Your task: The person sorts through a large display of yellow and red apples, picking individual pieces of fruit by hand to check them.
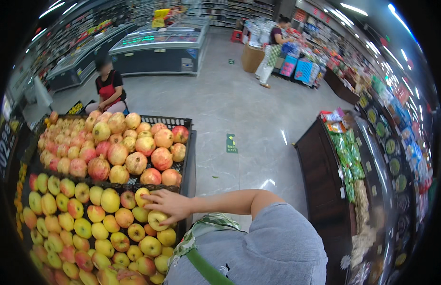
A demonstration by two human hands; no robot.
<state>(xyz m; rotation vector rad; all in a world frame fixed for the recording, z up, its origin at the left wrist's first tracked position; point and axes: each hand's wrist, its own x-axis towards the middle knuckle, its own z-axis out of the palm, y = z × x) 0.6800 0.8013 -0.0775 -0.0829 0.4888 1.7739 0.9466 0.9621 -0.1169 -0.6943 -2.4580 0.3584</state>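
Note:
My right hand (170, 203) reaches in from the right and rests over the yellow-red apples at the back right corner of their display. Its fingers are spread; the fingertips touch a yellow apple (141, 195) and the thumb lies against another apple (156, 219). No apple is lifted clear of the pile. Rows of apples (103, 245) fill the near display. Behind them, pomegranates (117, 154) are heaped in a black plastic crate (187, 124). My left hand is not in view.
A seated person in a red apron (107, 92) is beyond the crate. Another person (274, 50) stands at a goods table. Chest freezers (156, 60) stand at the back. Right of the grey tiled floor (220, 107), a dark wood display stand (313, 160) holds green packets (348, 153).

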